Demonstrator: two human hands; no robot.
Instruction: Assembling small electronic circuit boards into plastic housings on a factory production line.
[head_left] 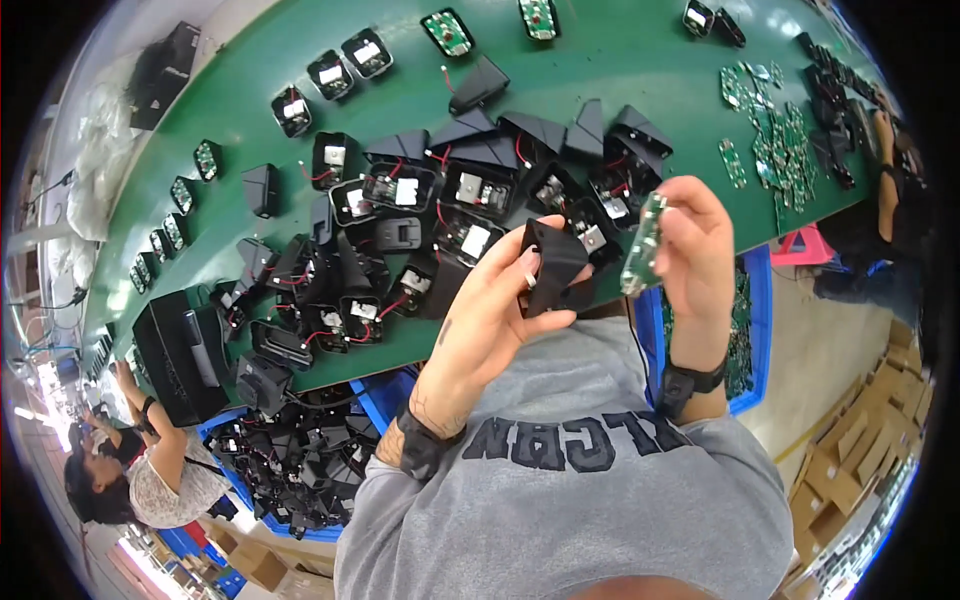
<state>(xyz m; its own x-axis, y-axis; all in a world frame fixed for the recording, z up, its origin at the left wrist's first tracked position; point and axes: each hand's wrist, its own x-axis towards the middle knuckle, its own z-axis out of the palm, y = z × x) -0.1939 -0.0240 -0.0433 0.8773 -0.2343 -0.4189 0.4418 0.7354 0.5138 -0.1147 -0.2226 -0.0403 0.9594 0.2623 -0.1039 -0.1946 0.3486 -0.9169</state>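
My left hand (pixel 480 310) is closed around a black plastic housing (pixel 558 265), held above the near edge of the green table. To its right, my right hand (pixel 697 245) pinches a long green circuit board (pixel 643 248) by its edge, tilted nearly upright. The board and the housing are apart. Just beyond my hands lies a crowd of black housings (pixel 470 190), many of them turned open with red wires and white or metallic parts inside. Fingers and the housing's own walls hide what is inside the piece in my left hand.
Loose circuit boards (pixel 780 150) are heaped at the right of the green table (pixel 600 75). Below the edge stand a blue bin (pixel 762 345) of boards and another blue bin (pixel 325 535) of black parts. Co-workers sit at both sides; a pink stool (pixel 800 248) is at right.
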